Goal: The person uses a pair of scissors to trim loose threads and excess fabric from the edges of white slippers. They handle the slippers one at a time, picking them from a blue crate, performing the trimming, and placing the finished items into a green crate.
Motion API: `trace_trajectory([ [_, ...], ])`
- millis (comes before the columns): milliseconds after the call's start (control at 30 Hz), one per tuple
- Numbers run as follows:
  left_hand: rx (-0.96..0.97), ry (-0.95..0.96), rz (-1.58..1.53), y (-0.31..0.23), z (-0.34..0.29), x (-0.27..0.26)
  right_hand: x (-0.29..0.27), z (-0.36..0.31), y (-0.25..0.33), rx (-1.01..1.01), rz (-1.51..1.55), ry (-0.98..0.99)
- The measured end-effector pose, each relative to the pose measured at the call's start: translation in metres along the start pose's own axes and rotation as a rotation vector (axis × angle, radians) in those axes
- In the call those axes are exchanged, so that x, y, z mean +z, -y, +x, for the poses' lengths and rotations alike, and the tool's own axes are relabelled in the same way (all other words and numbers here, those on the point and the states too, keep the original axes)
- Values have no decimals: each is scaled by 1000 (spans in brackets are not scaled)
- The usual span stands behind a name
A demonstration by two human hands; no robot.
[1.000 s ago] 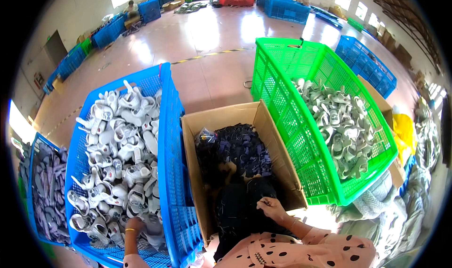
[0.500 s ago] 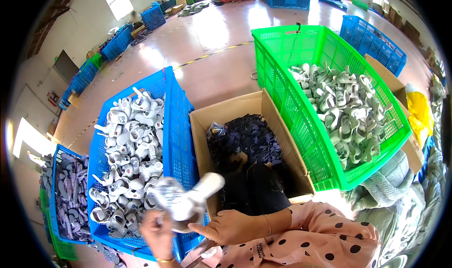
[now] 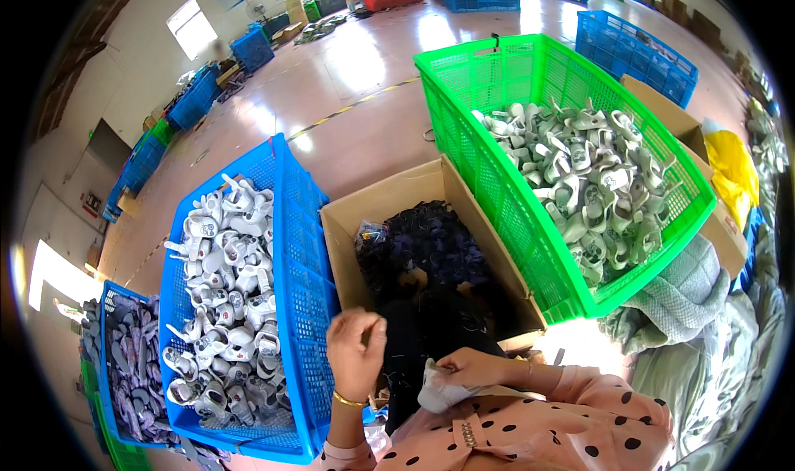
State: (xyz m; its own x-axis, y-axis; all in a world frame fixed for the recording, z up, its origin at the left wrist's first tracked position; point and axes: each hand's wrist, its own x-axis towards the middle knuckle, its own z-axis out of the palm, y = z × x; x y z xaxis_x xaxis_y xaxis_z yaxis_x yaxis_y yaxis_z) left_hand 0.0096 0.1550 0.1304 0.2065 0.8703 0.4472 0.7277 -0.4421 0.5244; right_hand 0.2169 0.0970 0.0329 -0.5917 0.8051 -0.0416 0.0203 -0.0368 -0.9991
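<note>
In my right hand (image 3: 472, 369), low in front of my lap, is a white shoe upper (image 3: 438, 392), pinched between thumb and fingers and partly hidden by them. My left hand (image 3: 358, 353) is raised beside the blue crate's near right side, its fingers curled closed; whether anything is inside them is hidden. Many similar white shoe uppers (image 3: 228, 293) with printed fronts and strap ends fill the blue crate (image 3: 302, 223) on my left. Between the crates stands an open cardboard box (image 3: 368, 202) holding dark scraps (image 3: 439, 243).
To the right, a green crate (image 3: 472, 144) holds a heap of greyish-white shoe uppers (image 3: 596, 181). Purple-grey pieces (image 3: 137, 355) fill another blue crate at far left. Grey knitted fabric (image 3: 679, 297) and a yellow bag (image 3: 730, 173) lie at right. More crates stand across the floor.
Both hands held a white shoe upper over the blue crate's edge. Now my right hand has a white upper at my lap, and my left hand has come up and right, apart from it.
</note>
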Motion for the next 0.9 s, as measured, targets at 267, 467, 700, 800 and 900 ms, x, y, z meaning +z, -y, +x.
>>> trace_trajectory([
  [267, 514, 417, -1173, -119, 54, -39, -11, -29, -32, 511, 704, -42],
  [467, 748, 306, -1393, -156, 54, -62, 5, -14, -38, 616, 875, -84],
  [700, 313, 319, -855, -94, 17, -27, -12, -30, -60, 655, 931, -277],
  [800, -139, 366, -538, -29, -46, 15, -6, -25, -49, 686, 967, -266],
  [900, -445, 400, -734, 7, -94, 48, -3, -31, -40, 678, 1006, -272],
])
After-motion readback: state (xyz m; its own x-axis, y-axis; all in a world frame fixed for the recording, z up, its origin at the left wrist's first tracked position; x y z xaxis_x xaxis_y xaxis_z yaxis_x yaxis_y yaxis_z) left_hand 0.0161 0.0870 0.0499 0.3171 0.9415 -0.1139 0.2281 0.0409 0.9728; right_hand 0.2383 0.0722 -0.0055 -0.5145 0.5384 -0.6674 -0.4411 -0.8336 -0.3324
